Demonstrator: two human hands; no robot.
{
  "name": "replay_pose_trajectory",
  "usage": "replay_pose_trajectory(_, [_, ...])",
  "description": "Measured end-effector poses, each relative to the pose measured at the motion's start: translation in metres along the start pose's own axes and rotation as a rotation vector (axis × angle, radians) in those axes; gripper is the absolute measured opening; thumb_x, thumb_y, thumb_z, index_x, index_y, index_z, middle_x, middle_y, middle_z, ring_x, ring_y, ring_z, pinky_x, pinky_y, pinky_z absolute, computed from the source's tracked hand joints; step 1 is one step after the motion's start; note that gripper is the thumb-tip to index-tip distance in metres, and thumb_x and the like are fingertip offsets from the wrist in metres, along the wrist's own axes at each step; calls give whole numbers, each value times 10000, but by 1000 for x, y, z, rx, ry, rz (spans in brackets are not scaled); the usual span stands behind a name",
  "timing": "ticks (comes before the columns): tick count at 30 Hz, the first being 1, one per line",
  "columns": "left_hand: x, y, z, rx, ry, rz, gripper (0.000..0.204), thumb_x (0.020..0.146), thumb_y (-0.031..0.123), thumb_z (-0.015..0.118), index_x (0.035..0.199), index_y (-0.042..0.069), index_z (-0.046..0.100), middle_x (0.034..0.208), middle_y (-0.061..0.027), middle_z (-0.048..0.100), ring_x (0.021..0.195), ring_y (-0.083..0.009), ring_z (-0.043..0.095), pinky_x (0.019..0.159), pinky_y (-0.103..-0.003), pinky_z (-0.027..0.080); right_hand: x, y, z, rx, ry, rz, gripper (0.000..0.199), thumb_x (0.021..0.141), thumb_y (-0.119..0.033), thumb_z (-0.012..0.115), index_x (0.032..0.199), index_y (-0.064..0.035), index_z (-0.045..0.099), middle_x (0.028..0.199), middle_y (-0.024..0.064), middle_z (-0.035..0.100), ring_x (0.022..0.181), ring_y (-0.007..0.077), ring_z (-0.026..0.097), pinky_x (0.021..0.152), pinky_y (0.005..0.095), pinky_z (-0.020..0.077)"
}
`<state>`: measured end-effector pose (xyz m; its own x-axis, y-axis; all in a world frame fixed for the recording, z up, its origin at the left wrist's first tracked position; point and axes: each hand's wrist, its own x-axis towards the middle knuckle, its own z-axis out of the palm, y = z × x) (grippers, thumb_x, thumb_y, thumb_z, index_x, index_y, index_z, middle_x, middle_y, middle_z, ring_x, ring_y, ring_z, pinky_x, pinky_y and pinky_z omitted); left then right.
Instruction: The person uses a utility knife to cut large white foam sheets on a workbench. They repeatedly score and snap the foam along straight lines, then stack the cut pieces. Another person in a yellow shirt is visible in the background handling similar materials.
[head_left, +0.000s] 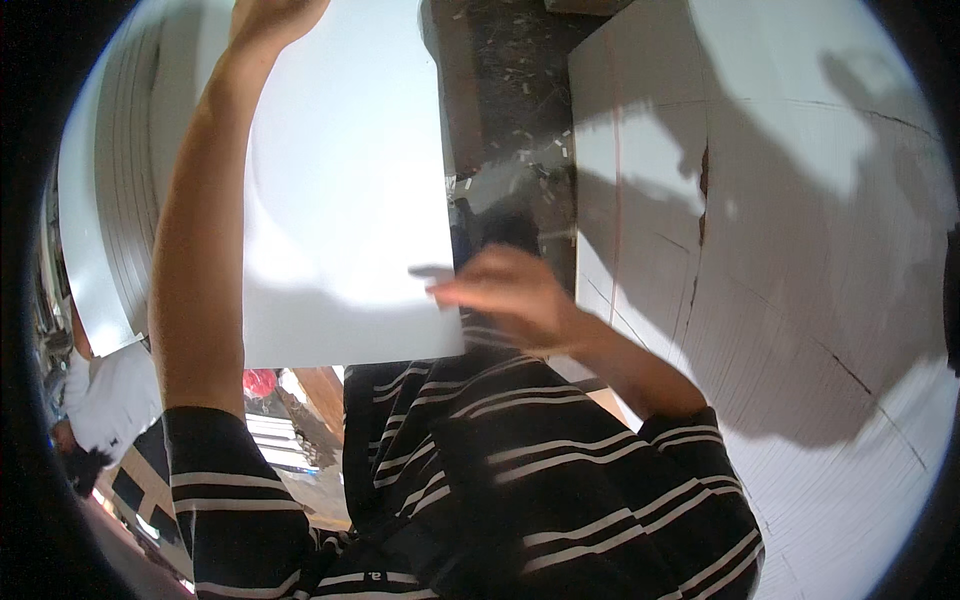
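One white sheet (345, 200), two hands, one stack of white panels, and one large white slab are counted here.

The white sheet is a flat, rectangular board, plain and unmarked, with straight edges and a square lower right corner. Part of its face is brightly lit; the lower band lies in shadow. It is held raised in front of the person, between the two hands.

The left hand (270, 18) sits at the sheet's upper edge, at the top of the view. Its forearm runs up along the sheet's left side. The fingers are cut off by the frame, so how they close on the edge cannot be told.

The right hand (510, 295) meets the sheet's right edge near the lower corner. Its fingers (455, 292) lie flat and extended against the edge, with the palm open rather than curled.

Left of the left forearm, the stack of white panels (120, 220) stands on edge, its many thin layers visible as parallel lines. An exact count of layers cannot be made.

Right of the right hand, the large white slab (800, 260) spreads wide. It is scored with fine parallel lines and shows several dark cracks.

Between sheet and slab, beyond the right hand, a dark floor (510, 70) carries scattered pale chips. Below the hands, the person's dark shirt with white stripes (520, 480) fills the lower view.
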<state>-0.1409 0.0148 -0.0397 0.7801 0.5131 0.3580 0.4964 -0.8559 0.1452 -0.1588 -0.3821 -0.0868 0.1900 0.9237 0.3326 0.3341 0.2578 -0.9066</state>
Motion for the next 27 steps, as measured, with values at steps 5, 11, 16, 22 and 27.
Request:
replay_pose_trajectory(5, [27,-5,22,22,-107,-45,491,1100,341,438,1567,190,460,1657,-189,343,1561,-363,246,1279,-520,152,-57,-32,16,-89,-236,117,667,905,79,570,1462,-287,607,1001,38,693,912,214,660,819,408,536])
replay_pose_trajectory(11, [14,45,38,115,52,390,442,1071,374,520,1504,290,552,1579,-61,508,1483,-284,436,1242,-524,283,-112,-16,-12,-128,-90,724,486,1000,-39,592,1446,-230,622,1058,120,701,927,255,682,812,399,558])
replay_pose_trajectory(16, [-134,108,-17,-169,-311,612,501,983,378,647,1464,254,586,1695,-101,294,1582,-317,214,1291,-559,119,-131,15,-35,453,648,1028,440,1033,-85,611,1471,-88,579,1015,30,683,841,116,614,804,251,500])
replay_pose_trajectory(22, [-247,85,-95,-559,-666,916,294,886,128,739,1180,115,747,1273,-129,720,1198,-316,678,1043,-458,555,-77,15,-23,554,595,945,467,1014,-96,644,1476,-106,576,1041,50,694,838,126,621,796,273,502])
replay_pose_trajectory(27, [-253,53,-123,-496,-87,745,358,894,68,667,1251,84,687,1127,-130,737,1068,-277,708,828,-415,591,-58,34,-30,504,517,916,368,1021,-61,630,1386,-13,619,1046,87,717,894,152,657,778,293,528])
